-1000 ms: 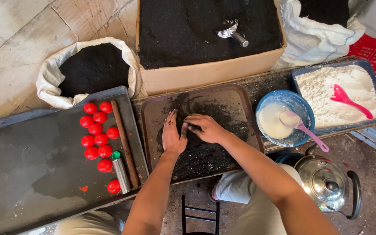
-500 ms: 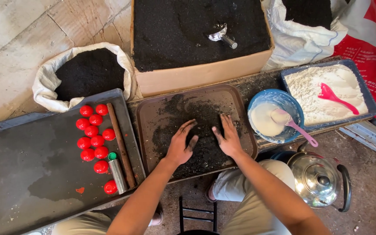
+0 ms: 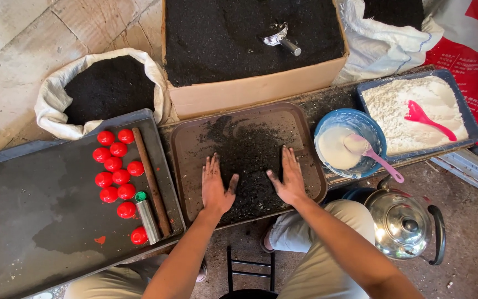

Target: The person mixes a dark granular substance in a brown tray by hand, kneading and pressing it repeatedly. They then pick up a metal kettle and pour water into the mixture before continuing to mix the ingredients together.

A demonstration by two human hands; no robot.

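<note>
Both hands, left hand (image 3: 215, 188) & right hand (image 3: 289, 180), pressing flat, fingers spread, grasping nothing, on black powder (image 3: 250, 160) in brown tray (image 3: 186, 166), center frame; powder spreading only partway, red balls (image 3: 116, 171) already sitting at left.

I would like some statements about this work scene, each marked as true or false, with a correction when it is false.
1. Both hands lie flat, fingers spread, on the dark powder in the brown tray. True: the left hand and the right hand press on it, a gap between them.
2. The red balls lie in the blue bowl. False: they lie on the dark metal sheet; the bowl holds white paste and a pink spoon.
3. A metal scoop lies in the cardboard box of dark powder. True.
4. The kettle stands on the brown tray. False: it stands on the ground, to the person's right.
</note>
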